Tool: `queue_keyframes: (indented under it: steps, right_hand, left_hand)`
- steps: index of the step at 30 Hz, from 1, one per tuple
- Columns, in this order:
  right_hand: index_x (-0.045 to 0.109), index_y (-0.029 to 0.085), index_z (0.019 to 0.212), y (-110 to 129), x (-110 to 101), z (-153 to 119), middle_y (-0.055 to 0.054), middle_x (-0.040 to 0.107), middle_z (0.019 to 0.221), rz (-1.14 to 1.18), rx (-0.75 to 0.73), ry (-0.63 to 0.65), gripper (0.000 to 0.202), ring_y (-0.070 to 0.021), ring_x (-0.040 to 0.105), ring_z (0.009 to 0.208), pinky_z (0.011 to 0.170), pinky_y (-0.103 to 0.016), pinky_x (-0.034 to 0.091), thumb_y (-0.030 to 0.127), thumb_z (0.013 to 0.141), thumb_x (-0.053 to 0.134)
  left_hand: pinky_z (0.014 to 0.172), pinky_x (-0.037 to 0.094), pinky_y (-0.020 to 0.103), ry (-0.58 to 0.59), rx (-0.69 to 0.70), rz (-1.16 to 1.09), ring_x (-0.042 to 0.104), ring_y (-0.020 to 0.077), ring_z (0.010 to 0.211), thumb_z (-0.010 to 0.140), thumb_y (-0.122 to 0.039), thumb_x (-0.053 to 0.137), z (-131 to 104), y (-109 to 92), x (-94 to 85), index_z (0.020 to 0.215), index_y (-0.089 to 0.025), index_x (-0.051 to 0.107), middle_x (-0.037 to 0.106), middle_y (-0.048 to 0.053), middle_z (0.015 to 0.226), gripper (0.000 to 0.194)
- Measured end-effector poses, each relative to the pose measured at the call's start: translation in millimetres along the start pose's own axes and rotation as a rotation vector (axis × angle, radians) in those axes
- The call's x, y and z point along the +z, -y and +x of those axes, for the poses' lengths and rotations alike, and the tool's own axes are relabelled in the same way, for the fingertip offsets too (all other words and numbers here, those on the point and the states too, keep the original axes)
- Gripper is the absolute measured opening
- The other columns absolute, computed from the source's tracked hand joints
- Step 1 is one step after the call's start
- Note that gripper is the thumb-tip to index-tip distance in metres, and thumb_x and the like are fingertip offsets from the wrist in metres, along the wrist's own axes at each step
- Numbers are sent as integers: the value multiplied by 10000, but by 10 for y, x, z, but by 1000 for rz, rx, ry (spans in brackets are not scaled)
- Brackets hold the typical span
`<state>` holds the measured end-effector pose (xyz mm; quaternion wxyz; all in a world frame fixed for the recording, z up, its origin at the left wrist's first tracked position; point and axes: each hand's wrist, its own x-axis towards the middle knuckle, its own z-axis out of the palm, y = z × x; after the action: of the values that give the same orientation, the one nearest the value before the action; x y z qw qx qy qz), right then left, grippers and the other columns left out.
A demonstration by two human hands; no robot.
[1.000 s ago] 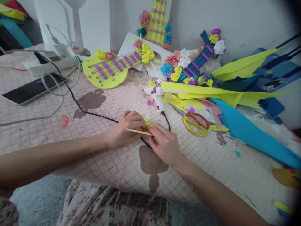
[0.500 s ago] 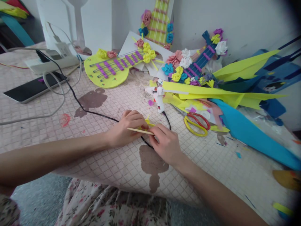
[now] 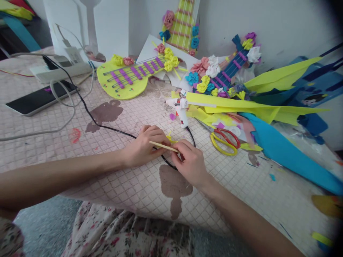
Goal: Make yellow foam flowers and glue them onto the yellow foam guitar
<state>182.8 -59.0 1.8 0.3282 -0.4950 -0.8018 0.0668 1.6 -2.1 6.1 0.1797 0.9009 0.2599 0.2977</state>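
Note:
My left hand (image 3: pixel 150 145) has its fingers closed on a small piece of yellow paper (image 3: pixel 169 137), mostly hidden behind the fingers. Close beside it, my right hand (image 3: pixel 190 160) pinches the right end of a thin wooden stick (image 3: pixel 163 146). The stick slants across in front of the left fingertips. A black cable (image 3: pixel 118 131) passes beneath both hands. Just beyond them lies a white glue gun (image 3: pixel 181 110), its nozzle pointing left.
Scissors (image 3: pixel 225 142) with red and yellow handles lie right of the hands. Behind are a yellow paper guitar (image 3: pixel 124 91), a blue one (image 3: pixel 223 76) and yellow paper strips (image 3: pixel 241 103). A phone (image 3: pixel 40 98) and power strip (image 3: pixel 61 71) sit left.
The stick has shifted slightly to the right, with its left end now clear of more of my left fingers. Both hands keep nearly the same place; the view has moved a little.

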Motion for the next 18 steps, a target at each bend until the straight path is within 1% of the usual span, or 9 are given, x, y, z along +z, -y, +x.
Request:
queue_keyframes:
  steps: [3,10,14,18]
  right_hand:
    - [580,191,834,-4,2,-2,-12,618,786,43,28,-1,95,-111,550,637,584,-234,431,123,824,515]
    - [583,198,834,1,9,6,-19,618,781,107,44,-32,98,-128,582,714,620,-246,464,142,843,504]
    - [587,200,838,9,11,13,-20,623,779,102,32,-50,103,-126,585,703,610,-242,468,142,848,502]
    - [593,189,847,3,18,14,-23,629,788,53,11,-42,109,-118,575,681,602,-237,456,127,847,503]
  left_hand:
    - [792,345,332,-9,-6,-7,545,157,855,852,-197,552,-3,12,0,857,-199,607,631,0,822,55]
    - [800,345,334,-29,-3,-19,548,157,853,844,-201,566,-3,22,-4,880,-211,608,628,-7,817,55]
    - [819,357,335,-26,-18,-36,556,163,860,843,-197,561,-3,24,3,874,-202,604,639,3,814,53]
    - [813,376,327,-22,-34,-41,561,167,869,821,-175,574,-1,27,9,849,-195,599,644,4,814,43]
